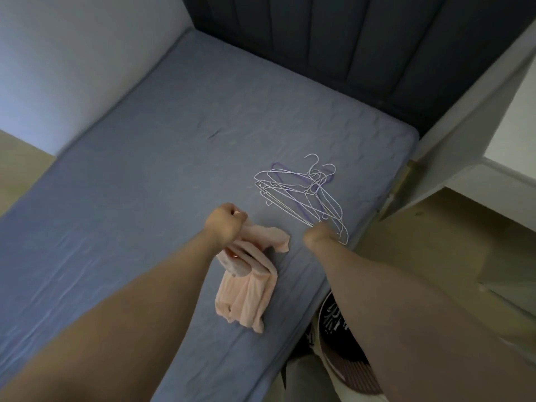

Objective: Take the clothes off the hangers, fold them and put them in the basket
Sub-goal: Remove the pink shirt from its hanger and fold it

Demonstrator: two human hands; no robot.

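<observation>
My left hand (224, 224) grips the top of a pale pink garment (246, 297), which hangs down and lies bunched on the blue bed sheet (130, 198). To its right, several white wire hangers (298, 190) lie in a loose pile on the bed. My right hand (316, 236) is at the near end of that pile. It is bent down at the wrist and curled round the end of one white hanger (342, 233). Its fingertips are hidden.
A dark padded headboard (348, 47) stands at the far end of the bed, with a white wall on the left. White furniture (464, 158) stands to the right. Under my right arm, beside the bed, sits a dark item with white lettering (330, 314) above a ribbed pinkish rim (359, 375).
</observation>
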